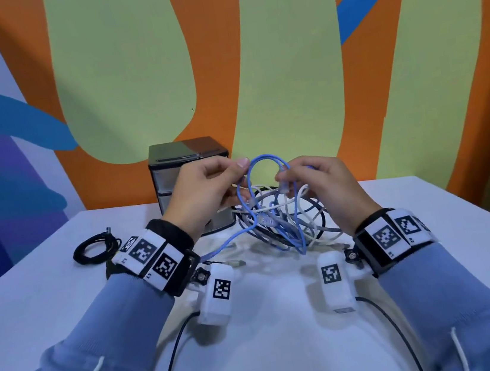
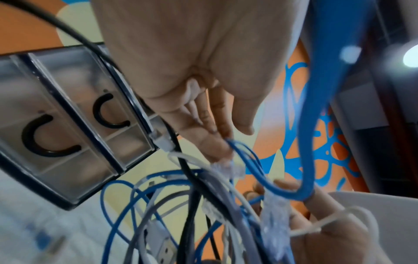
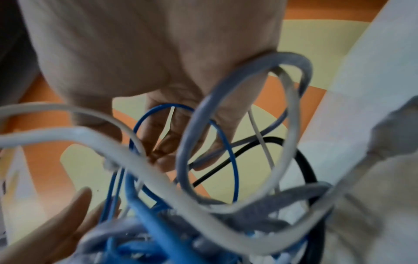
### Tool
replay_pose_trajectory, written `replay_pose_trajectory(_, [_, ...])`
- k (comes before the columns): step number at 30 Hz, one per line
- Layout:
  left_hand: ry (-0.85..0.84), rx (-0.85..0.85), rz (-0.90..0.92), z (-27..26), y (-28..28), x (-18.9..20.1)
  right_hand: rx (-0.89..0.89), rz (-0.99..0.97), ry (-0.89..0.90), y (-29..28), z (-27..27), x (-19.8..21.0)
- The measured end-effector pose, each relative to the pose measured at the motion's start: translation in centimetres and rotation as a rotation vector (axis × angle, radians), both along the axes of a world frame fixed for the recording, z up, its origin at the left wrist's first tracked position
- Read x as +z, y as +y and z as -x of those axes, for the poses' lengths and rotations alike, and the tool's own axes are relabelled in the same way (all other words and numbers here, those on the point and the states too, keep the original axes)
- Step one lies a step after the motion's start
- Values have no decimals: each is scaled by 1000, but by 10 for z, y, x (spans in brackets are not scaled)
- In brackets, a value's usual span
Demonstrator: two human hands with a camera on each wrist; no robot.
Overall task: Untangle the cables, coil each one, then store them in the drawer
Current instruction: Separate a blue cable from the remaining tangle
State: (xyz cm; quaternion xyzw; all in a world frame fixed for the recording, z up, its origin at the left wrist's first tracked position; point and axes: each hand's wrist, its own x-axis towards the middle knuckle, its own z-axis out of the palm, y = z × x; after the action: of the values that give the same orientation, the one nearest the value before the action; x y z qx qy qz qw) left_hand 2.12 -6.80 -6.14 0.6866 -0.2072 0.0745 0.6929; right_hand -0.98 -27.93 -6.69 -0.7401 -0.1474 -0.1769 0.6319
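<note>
both hands up over the bench [image 1: 433,254], w/ a blue ethernet cable [image 1: 261,164] arching between them. left hand [image 1: 204,190] pinches the arch's left side, fingers curled; right hand [image 1: 321,184] pinches it near its clear plug [image 1: 283,187]. below hangs the tangle [image 1: 286,223] of blue, grey, white & black cables, resting on the bench just right of the drawer unit [image 1: 174,176], partly hidden by the left hand. both drawers look closed. a coiled black cable [image 1: 96,248] lies apart, far left.
</note>
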Motion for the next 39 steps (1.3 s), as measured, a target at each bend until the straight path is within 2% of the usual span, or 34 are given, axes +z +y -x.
replay_pose_trajectory(6, [19, 101, -168, -11, 24, 3, 21, -383, 104, -6, -5, 0])
replay_pose_trajectory(10, [49, 154, -392, -15, 35, 0, 52, -482, 112, -5, -8, 0])
replay_pose_trajectory(13, [64, 176, -386, -14, 32, -2, 54, -422, 82, -5, -7, -2])
replay_pose_trajectory(16, [76, 152, -455, -17, 29, -8, 62, -344, 54, -5, -6, -3])
replay_pose_trajectory(19, [127, 101, -366, -15, 25, -12, 90, -288, 42, -4, -7, -4])
replay_pose_trajectory(22, [59, 166, -290, -16, 24, -15, 186, -169, 57, -6, -5, -2])
replay_pose_trajectory(25, [-39, 181, -265, -14, 25, -12, 315, -143, 189, -8, 4, 5])
replay_pose_trajectory(28, [-95, 141, -199, -10, 22, -8, 159, -103, 149, -7, 5, 7])
replay_pose_trajectory(31, [-89, 76, -81, -7, 19, -8, -1, 65, 45, -3, 2, 2])
replay_pose_trajectory(34, [-82, 55, -69, -7, 18, -8, 14, 219, 34, 1, 1, -4])
replay_pose_trajectory(39, [-54, 48, -60, -5, 18, -8, -5, 191, 31, 4, -4, -8])
